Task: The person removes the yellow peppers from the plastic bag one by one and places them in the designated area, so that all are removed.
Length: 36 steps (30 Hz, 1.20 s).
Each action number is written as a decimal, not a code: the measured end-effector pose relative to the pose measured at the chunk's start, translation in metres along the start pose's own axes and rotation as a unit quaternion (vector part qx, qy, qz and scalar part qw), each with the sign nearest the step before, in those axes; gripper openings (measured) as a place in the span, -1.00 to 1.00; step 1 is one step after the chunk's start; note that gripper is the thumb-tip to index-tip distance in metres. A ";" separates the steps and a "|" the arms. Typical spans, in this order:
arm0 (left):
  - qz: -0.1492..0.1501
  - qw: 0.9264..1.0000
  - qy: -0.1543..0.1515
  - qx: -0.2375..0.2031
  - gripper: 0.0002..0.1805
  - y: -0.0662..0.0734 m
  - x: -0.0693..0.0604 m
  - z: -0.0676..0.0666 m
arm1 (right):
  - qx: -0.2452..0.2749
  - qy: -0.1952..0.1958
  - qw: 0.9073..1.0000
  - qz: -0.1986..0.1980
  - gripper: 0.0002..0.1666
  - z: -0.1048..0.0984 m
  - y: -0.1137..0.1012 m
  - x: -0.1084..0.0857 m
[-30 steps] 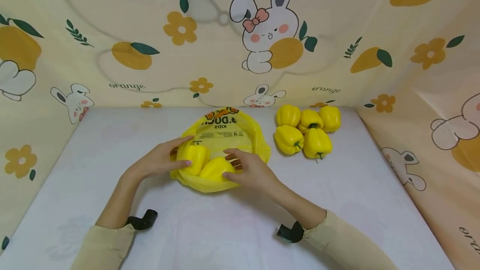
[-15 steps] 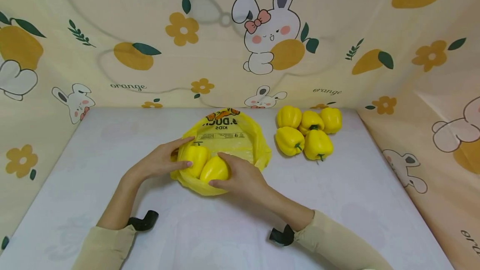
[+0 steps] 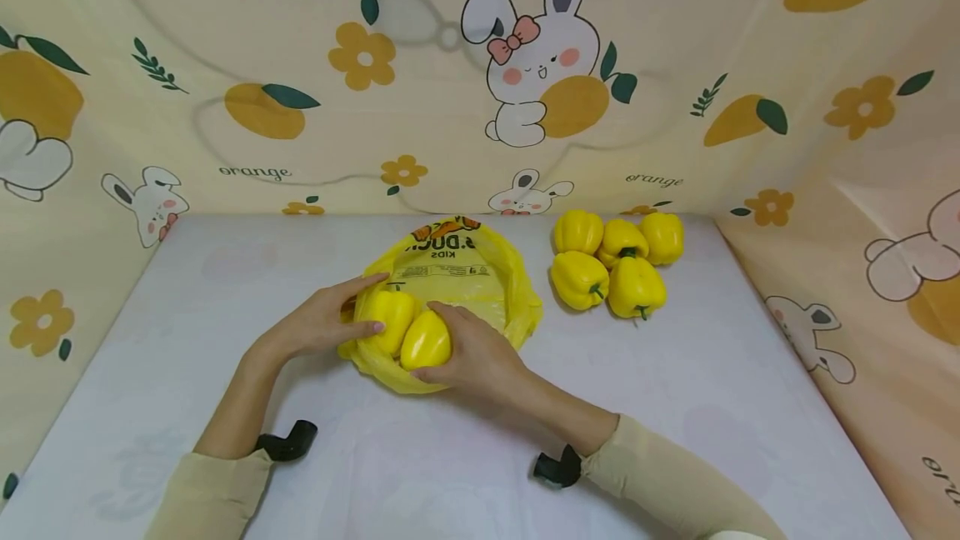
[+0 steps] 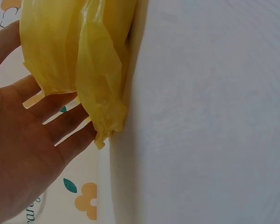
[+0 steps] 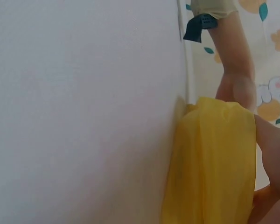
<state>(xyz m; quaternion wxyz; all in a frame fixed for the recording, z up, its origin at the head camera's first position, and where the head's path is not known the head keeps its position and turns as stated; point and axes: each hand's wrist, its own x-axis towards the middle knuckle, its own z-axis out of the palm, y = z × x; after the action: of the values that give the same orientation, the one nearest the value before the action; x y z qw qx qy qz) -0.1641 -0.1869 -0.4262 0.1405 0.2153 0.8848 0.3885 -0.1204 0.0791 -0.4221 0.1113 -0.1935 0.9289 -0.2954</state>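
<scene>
A yellow plastic bag (image 3: 480, 290) with printed lettering lies spread open on the table. Two yellow bell peppers sit at its near left side. Around the left bell pepper (image 3: 390, 319) curves my left hand (image 3: 318, 323), its thumb on the near side and other fingertips hidden. In the left wrist view, that hand's fingers (image 4: 65, 123) pass behind the bag (image 4: 100, 70). My right hand (image 3: 480, 352) grips the right bell pepper (image 3: 427, 340) from its right side. The right wrist view shows the bag (image 5: 214, 163) covering most of this grasp.
Several more yellow bell peppers (image 3: 577, 280) are clustered on the table (image 3: 420, 473) to the right of the bag. A patterned cloth (image 3: 420, 132) with rabbits and oranges hangs behind and at both sides. Black devices (image 3: 558, 467) are strapped to the wrists.
My right hand has closed on the right bell pepper and pushed it left against the other one, tilting it. The left hand has stayed nearly still.
</scene>
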 end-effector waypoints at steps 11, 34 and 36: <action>-0.005 1.000 0.005 -0.001 -0.13 -0.002 0.000 0.001 | 0.040 0.011 0.999 -0.004 0.17 -0.020 0.007 -0.004; -0.017 1.000 -0.001 0.001 -0.12 -0.001 0.002 0.001 | 0.154 0.047 0.987 -0.020 0.17 -0.077 0.042 -0.017; -0.017 1.000 -0.001 0.002 -0.12 -0.001 0.002 0.001 | 0.173 0.044 0.984 -0.018 0.16 -0.079 0.044 -0.019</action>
<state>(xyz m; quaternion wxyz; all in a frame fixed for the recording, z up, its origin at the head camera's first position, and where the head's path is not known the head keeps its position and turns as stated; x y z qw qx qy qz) -0.1653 -0.1859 -0.4275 0.1476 0.2008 0.8888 0.3846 -0.1419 0.1603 -0.3828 0.0973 -0.1749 0.8643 -0.4615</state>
